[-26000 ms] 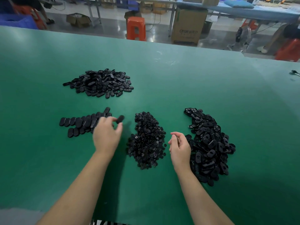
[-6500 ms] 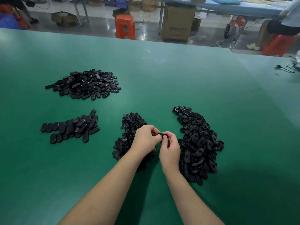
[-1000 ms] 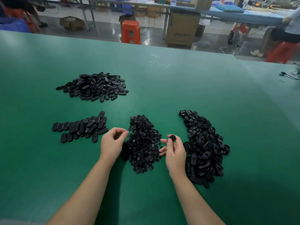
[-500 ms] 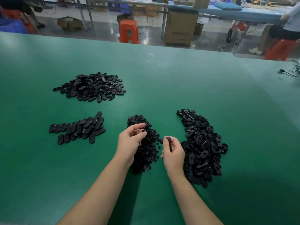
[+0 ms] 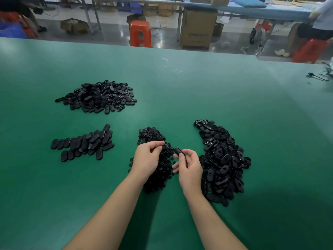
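My right hand [image 5: 190, 168] pinches one black oval shell [image 5: 178, 152] between thumb and fingers, held just above the table. My left hand [image 5: 147, 157] hovers over the middle pile of small black round parts [image 5: 153, 136], its thumb and fingertips pinched together; whether a small part sits between them is hidden. A heap of black oval shells [image 5: 223, 159] lies right of my right hand. At the left, finished-looking black ovals [image 5: 82, 143] lie in rough rows. A further heap of black ovals [image 5: 99, 96] sits at the back left.
The green table [image 5: 198, 96] stretches far ahead and to the right. Black cables [image 5: 320, 75] lie at its far right edge. Beyond it stand an orange stool [image 5: 140, 33], a cardboard box [image 5: 197, 27] and a seated person [image 5: 317, 24].
My left hand has drawn its fingertips together over the small-parts pile and moved a little toward my right hand. The right hand still holds the oval shell, now tilted toward the left hand.
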Available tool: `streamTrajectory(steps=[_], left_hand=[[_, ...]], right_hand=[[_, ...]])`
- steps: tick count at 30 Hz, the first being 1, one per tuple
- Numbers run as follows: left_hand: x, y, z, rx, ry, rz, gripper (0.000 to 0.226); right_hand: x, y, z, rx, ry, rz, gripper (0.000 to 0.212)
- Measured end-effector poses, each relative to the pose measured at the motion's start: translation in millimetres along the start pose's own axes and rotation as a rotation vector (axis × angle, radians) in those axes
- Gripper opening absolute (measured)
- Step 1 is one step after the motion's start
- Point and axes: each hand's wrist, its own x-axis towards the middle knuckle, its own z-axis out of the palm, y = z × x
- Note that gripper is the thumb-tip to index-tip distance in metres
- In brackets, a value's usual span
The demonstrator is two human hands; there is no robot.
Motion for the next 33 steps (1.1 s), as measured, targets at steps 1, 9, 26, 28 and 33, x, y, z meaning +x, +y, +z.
streamTrajectory(steps=[1,9,26,28,33], left_hand=[[0,1,1,0.058,-0.012,0.024,0.021],[-10,14,13,0.275,-0.131,0.093,0.019],[-12,12,12,0.121,-0.094,0.079,0.018],[-10,10,14,0.105,-0.079,0.064,0.017],[-9,7,22,0.024,-0.123,-0.021,0.014]], right_hand=[[0,0,0,-0.006,0.000,-0.001,0.013],[0,2,-1,-0.128,0.024,-0.050,0.019],[-1,3,-2,-0.109,0.015,-0.029,0.030],[-1,3,-2,-0.118,0.013,-0.034,0.027],[1,4,-1,-0.162,0.018,-0.053,0.030]])
